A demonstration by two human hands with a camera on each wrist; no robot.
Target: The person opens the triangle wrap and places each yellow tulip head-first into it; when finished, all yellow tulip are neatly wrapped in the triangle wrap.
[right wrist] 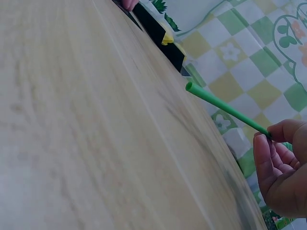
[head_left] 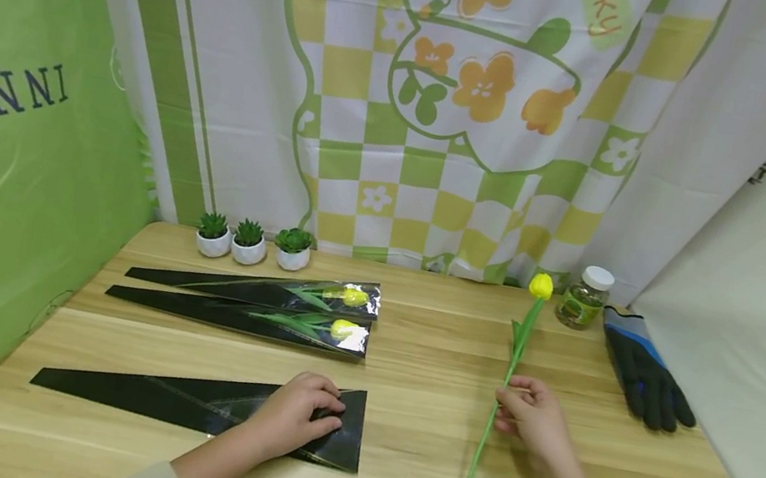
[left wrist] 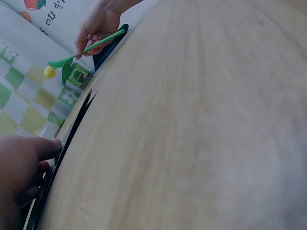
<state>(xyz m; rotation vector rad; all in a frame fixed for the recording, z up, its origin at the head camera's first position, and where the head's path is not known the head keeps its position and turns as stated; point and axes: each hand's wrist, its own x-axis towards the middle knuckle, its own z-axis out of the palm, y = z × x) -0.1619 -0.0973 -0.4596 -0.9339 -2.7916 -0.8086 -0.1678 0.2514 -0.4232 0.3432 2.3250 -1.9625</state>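
My right hand (head_left: pixel 533 421) pinches the green stem of a yellow artificial tulip (head_left: pixel 516 354) between thumb and fingers. The tulip stands nearly upright in the head view, bloom toward the back; in the right wrist view the cut end of its stem (right wrist: pixel 225 109) juts out past the fingers. My left hand (head_left: pixel 295 419) rests on the wide end of a flat black flower sleeve (head_left: pixel 189 399) with a clear front, its fingers loosely bent. Part of the sleeve is hidden under that hand. Behind it lie two similar black sleeves (head_left: pixel 225 316), each with a yellow tulip inside.
Three small potted succulents (head_left: pixel 249 244) line the back left of the wooden table (head_left: pixel 424 449). At the back right stand a white-lidded jar (head_left: pixel 581 299) and a black and blue work glove (head_left: pixel 648 381). Patterned curtains (head_left: pixel 428 196) hang behind the table.
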